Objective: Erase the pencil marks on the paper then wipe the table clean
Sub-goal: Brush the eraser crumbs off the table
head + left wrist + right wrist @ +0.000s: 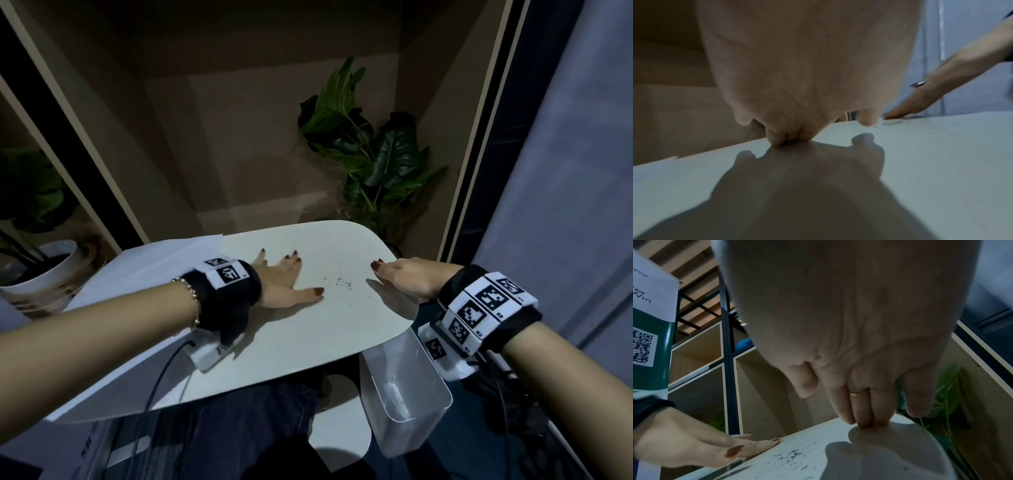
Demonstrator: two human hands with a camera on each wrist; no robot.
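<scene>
White table stood in dim room. One paper lay at table's far left, under left wrist. One patch of dark eraser crumbs sat between two hands. Left hand lay flat, fingers spread, grasping nothing. Right hand stood on edge, fingers straight, touching table, grasping nothing.

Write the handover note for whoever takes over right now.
Left hand: open, flat on the table.
Right hand: open, edge-on, fingertips on the table.
Eraser crumbs lie scattered between the hands.
Paper sits at the table's far left edge.
White bin stands below the table's near right edge.
Done: erasing seems finished, though marks are unreadable.
Left: clear the crumbs, probably into the bin.
</scene>
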